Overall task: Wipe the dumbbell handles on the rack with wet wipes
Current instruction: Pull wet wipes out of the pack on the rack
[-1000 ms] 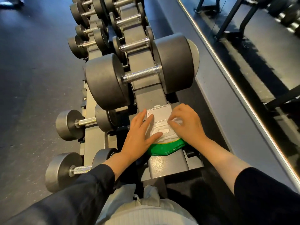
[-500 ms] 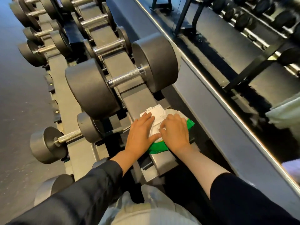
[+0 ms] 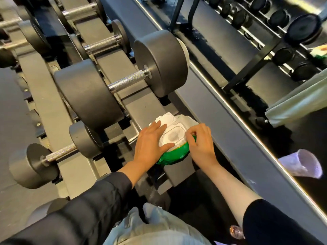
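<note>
A green and white wet wipes pack [image 3: 177, 152] lies on the top rail of the grey dumbbell rack [image 3: 141, 106], its white flip lid open. My left hand [image 3: 150, 145] presses flat on the pack's left side, fingers straight. My right hand [image 3: 200, 140] is at the pack's right edge with curled fingers pinching at the packet there. Just beyond the pack sits a large dark dumbbell [image 3: 122, 82] with a knurled steel handle [image 3: 127, 81]. A smaller dumbbell [image 3: 58, 152] rests on the lower rail to the left.
More dumbbells [image 3: 102, 43] line both rails toward the far end. A wall mirror [image 3: 265, 68] with a metal trim edge runs along the right, reflecting another rack. Dark gym floor [image 3: 10, 121] lies to the left. My knees are at the bottom.
The view has swung to the right. My right hand has slid from the lid opening to the pack's right edge. My left hand still presses on the pack.
</note>
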A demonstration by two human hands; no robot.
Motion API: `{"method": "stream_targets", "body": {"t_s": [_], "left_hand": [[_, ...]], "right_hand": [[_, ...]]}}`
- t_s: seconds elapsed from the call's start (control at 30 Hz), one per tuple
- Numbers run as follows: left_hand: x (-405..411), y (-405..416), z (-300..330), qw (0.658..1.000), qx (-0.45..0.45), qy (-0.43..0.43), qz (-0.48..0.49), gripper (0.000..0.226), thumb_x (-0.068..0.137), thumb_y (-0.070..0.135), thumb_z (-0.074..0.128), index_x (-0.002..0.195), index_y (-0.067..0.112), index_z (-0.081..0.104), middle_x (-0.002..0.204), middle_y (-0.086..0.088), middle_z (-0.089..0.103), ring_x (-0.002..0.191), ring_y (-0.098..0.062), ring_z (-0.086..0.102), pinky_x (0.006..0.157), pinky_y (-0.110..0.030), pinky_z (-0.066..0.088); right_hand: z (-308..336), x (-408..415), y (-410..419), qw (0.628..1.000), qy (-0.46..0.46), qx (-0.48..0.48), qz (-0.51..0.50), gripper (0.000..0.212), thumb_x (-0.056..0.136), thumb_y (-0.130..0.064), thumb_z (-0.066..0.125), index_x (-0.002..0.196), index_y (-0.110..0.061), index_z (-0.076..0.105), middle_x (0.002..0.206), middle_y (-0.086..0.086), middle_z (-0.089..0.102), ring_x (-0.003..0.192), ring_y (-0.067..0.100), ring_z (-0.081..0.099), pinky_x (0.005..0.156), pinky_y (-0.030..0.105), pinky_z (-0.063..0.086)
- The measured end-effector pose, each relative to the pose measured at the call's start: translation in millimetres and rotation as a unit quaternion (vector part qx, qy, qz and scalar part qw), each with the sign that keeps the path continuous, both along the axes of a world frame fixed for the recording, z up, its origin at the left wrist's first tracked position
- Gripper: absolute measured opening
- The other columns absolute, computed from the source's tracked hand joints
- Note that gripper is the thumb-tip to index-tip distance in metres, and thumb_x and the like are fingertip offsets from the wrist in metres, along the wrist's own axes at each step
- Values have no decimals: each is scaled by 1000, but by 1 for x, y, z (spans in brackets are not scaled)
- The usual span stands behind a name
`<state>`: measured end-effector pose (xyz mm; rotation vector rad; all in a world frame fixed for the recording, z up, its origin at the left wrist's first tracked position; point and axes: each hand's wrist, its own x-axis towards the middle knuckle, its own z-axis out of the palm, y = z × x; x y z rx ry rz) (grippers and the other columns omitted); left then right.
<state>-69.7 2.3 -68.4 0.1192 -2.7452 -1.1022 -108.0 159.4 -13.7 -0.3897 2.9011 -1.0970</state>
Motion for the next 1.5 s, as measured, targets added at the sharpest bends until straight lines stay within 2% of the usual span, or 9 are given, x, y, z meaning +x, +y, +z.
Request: {"method": "stream_targets", "body": {"t_s": [0.13, 0.3, 0.57, 0.73, 0.83, 1.1, 1.27, 1.4, 1.5], "left_hand": [[0, 2, 6, 1000, 17, 14, 4, 71, 75, 42, 76, 135, 12, 52, 143, -8, 47, 136, -24, 37, 113, -40, 24], [-3, 2, 7, 999, 6, 40, -8, 61, 77, 38, 75, 129, 10, 58, 137, -7, 54, 131, -21, 45, 112, -35, 22], [-8, 0, 12, 999, -31, 31, -23, 63, 75, 41, 75, 129, 13, 58, 134, -3, 57, 129, -15, 47, 113, -31, 10], [-7, 5, 16, 998, -38, 37, -21, 60, 74, 40, 76, 126, 14, 60, 135, -3, 56, 127, -17, 48, 112, -30, 13], [-6, 6, 18, 999, -31, 26, -36, 63, 73, 36, 78, 128, 11, 58, 135, -6, 55, 127, -20, 49, 113, -31, 18], [-2, 3, 29, 999, -41, 2, -26, 64, 76, 33, 76, 132, 10, 55, 137, -6, 54, 127, -22, 47, 109, -26, 21], [3, 10, 36, 1000, 6, -7, -13, 66, 75, 27, 78, 132, 7, 52, 133, -7, 56, 125, -25, 48, 107, -24, 17], [7, 13, 29, 999, -2, -23, -30, 78, 74, 35, 79, 139, 7, 45, 143, -10, 46, 135, -24, 39, 116, -41, 24], [12, 18, 32, 999, 2, -26, -25, 81, 74, 31, 79, 141, 7, 41, 146, -11, 41, 137, -25, 35, 116, -42, 23]], "right_hand": [[-8, -5, -11, 995, 27, 84, 54, 21, 84, -26, 67, 101, -15, 60, 105, -2, 51, 102, 9, 41, 86, 20, 33], [-8, -8, -32, 986, 50, 144, 71, 11, 88, -12, 55, 77, -13, 57, 89, 4, 56, 90, 17, 45, 84, 37, 40], [-3, 12, 13, 992, 123, -1, 19, 9, 89, -15, 54, 83, -8, 55, 88, -3, 47, 86, 9, 43, 74, 6, 36], [-11, 6, 10, 991, 121, 18, 51, 28, 82, -19, 70, 106, -9, 60, 102, 3, 58, 96, 15, 54, 79, 24, 50], [-11, 3, 2, 979, 189, 14, 79, 11, 83, -2, 60, 91, -3, 67, 85, 10, 67, 79, 23, 63, 69, 39, 55], [24, -3, 48, 990, 141, -8, -29, 18, 94, -5, 51, 81, -15, 59, 77, -1, 57, 75, 6, 50, 63, 11, 38], [-4, 1, 48, 997, 62, -6, 46, 7, 92, -11, 53, 93, -13, 60, 99, 0, 51, 87, 5, 52, 78, 17, 47], [-20, 14, 19, 993, 89, 34, 76, 48, 80, -39, 59, 120, -11, 55, 115, 8, 54, 102, 19, 50, 81, 27, 50], [-23, 10, 7, 993, 89, 72, 37, 46, 87, -40, 60, 125, -14, 55, 126, 11, 48, 113, 21, 45, 88, 27, 46]]}}
